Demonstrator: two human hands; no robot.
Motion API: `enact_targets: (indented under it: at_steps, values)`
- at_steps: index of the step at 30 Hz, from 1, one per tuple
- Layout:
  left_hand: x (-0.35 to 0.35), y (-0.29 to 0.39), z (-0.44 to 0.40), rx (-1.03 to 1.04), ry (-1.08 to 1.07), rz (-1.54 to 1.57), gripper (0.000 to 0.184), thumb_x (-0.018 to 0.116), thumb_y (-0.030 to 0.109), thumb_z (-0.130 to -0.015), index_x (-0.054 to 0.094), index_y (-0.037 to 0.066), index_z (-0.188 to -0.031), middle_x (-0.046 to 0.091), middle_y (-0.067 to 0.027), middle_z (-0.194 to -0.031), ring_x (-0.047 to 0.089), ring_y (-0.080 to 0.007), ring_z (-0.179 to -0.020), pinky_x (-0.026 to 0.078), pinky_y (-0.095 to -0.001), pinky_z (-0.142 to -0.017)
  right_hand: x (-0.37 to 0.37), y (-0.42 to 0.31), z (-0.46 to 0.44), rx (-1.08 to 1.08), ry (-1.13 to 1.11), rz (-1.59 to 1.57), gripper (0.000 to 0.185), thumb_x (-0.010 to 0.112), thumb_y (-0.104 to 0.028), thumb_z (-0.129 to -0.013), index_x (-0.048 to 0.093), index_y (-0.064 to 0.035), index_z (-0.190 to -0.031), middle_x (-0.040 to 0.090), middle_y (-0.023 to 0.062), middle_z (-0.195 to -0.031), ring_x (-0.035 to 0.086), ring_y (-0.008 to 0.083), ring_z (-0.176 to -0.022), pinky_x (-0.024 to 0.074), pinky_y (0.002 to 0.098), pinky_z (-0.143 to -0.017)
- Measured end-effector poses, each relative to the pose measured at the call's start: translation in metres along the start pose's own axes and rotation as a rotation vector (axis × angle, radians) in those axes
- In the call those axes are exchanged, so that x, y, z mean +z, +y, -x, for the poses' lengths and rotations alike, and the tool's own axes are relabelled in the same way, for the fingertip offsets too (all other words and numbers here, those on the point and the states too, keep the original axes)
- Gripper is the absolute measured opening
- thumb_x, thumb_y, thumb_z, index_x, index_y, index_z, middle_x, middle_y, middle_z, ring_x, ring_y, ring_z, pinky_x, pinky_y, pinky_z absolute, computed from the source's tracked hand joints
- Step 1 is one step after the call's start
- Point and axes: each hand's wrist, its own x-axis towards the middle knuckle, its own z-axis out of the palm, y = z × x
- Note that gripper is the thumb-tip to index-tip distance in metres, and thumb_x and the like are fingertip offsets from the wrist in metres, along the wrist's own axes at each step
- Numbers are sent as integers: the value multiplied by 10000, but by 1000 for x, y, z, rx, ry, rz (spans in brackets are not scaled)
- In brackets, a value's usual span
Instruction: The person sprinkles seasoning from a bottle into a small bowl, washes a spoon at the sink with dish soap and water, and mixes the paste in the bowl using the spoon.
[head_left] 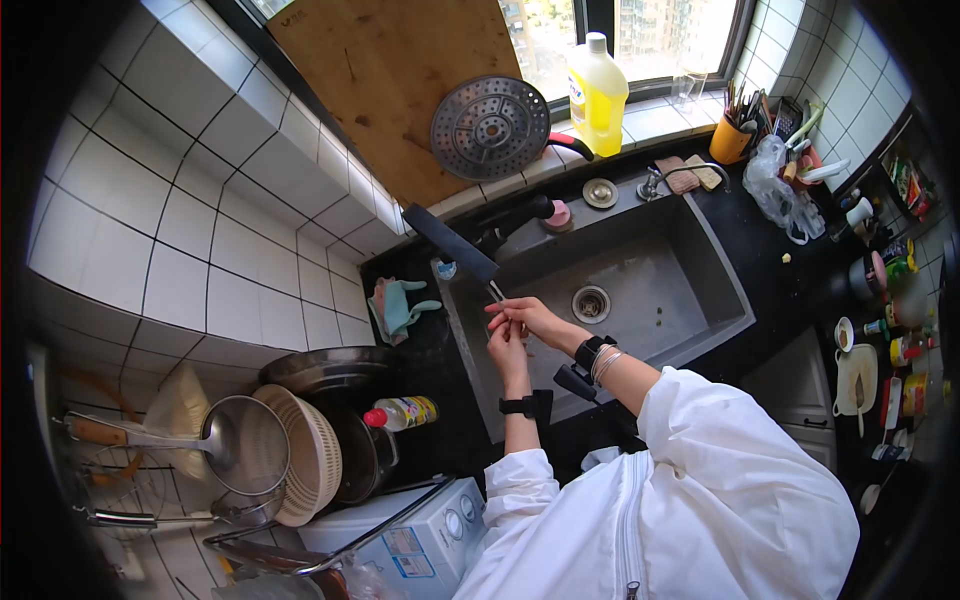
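Note:
My right hand (538, 318) and my left hand (508, 352) meet above the left part of the grey sink (640, 275). My right fingers are closed around the thin metal neck of a long, dark grey, flat utensil (455, 245). It points up and left, past the sink's edge; its exact kind is unclear. My left fingers are bunched together just below, against the right hand. Whether they also grip the utensil's lower end is hidden. Both wrists wear black bands. The drain (591, 304) lies to the right of my hands.
Behind the sink stand a yellow liquid bottle (597, 100), a round perforated metal plate (490, 128) and a wooden board (390, 80). A faucet (652, 186) is at the back rim. To the left are blue-green gloves (398, 308), a red-capped bottle (402, 412) and a colander (305, 455).

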Motion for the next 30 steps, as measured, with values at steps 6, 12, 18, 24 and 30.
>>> enact_targets:
  at_steps: [6,12,18,24,30]
  values:
    - [8,-6,1,169,0,-55,214,587,186,-908,656,-6,-970,646,-18,-783,588,-87,-671,442,-240,-554,-4,1,-3,26,94,-14,268,419,-151,-939,636,-16,-1017,644,19,-741,598,88,-687,378,193,-500]
    - [16,16,21,290,52,-200,201,576,143,-911,636,-46,-941,644,-73,-730,603,-114,-618,471,-267,-549,-4,0,-5,54,223,-36,294,452,-211,-945,646,-15,-842,591,12,-623,599,107,-632,392,224,-466]
    - [8,-16,8,189,-12,-42,205,562,158,-914,656,-24,-932,651,-64,-671,565,-91,-543,417,-267,-491,2,-15,-6,86,195,-65,302,471,-247,-964,645,-16,-880,573,2,-614,571,75,-587,393,212,-467]
    - [-7,-14,4,-23,-108,-18,239,572,231,-917,673,14,-912,630,-34,-636,519,-74,-507,363,-224,-466,8,-13,-22,-46,107,-138,266,480,-228,-969,640,-17,-944,548,-19,-620,498,46,-514,357,181,-456]
    - [-6,-22,-5,53,-96,225,305,532,280,-937,517,73,-1160,583,-38,-1105,572,-114,-995,459,-270,-742,12,2,-36,-136,234,-34,394,547,-390,-925,599,-51,-732,468,-56,-563,377,29,-470,303,211,-432]
